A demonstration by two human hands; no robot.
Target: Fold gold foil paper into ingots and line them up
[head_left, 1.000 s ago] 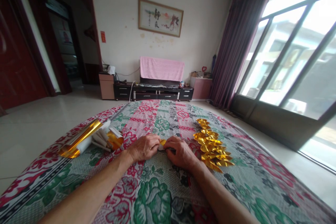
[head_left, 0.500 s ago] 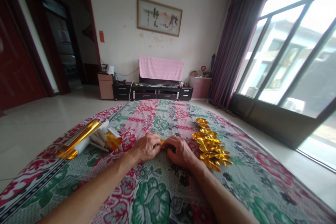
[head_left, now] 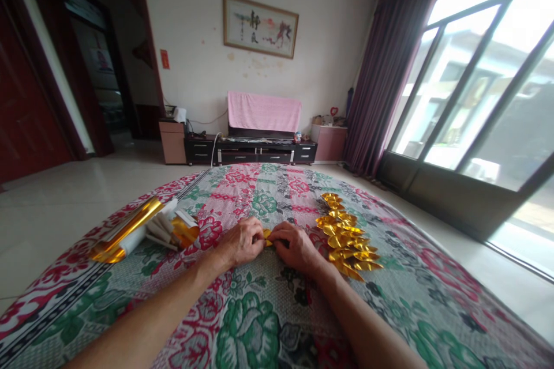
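Observation:
Between my two hands is a small piece of gold foil paper [head_left: 268, 236], mostly hidden by the fingers. My left hand [head_left: 246, 242] pinches its left end, and my right hand [head_left: 295, 247] is closed on its right end. Both hands rest low over the flowered cloth [head_left: 249, 334]. To the right of my right hand lies a row of folded gold paper ingots [head_left: 346, 236], pointed at their ends and overlapping. Off to the left are a roll of gold foil paper [head_left: 130, 233] and a loose bundle of white and gold paper strips [head_left: 171, 228].
The round table under the cloth fills the foreground. Beyond it, a low black TV cabinet [head_left: 259, 155] stands at the wall, with a pink cloth [head_left: 264, 110] draped above it. A purple curtain [head_left: 389, 69] and glazed doors [head_left: 471, 86] are on the right.
My fingers have shifted slightly around the gold paper, and a little more of it shows between them. The whole view has moved slightly; the ingots and the roll lie as before.

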